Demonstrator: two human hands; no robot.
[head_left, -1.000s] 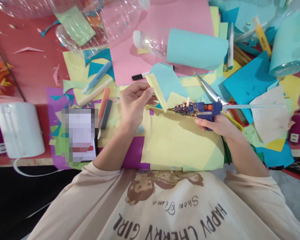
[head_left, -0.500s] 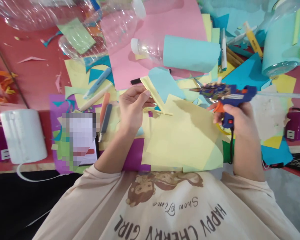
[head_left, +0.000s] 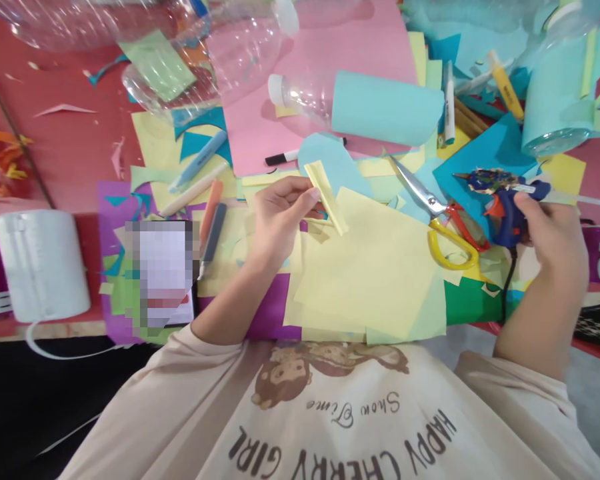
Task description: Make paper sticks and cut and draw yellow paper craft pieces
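Note:
Between the thumb and fingers of my left hand (head_left: 283, 217) is a narrow folded strip of yellow paper (head_left: 327, 199), tilted down to the right. My right hand (head_left: 550, 230) grips a blue glue gun (head_left: 510, 210) with an orange trigger, its nozzle pointing left and a clear glue stick (head_left: 555, 192) out of its back. Pale yellow paper sheets (head_left: 365, 267) lie between my hands. Scissors (head_left: 437, 207) with red and yellow handles rest just left of the glue gun, blades apart.
A bottle wrapped in light blue paper (head_left: 387, 107) lies on pink paper; another wrapped bottle (head_left: 557, 100) stands at right. Clear plastic bottles (head_left: 250, 50) lie at the back left. Markers (head_left: 213, 213), a phone (head_left: 165, 267) and a white case (head_left: 43, 267) are on the left.
My right hand has carried the glue gun to the right, away from the paper strip, uncovering the scissors. My left hand and the strip have shifted slightly right, and the strip has turned.

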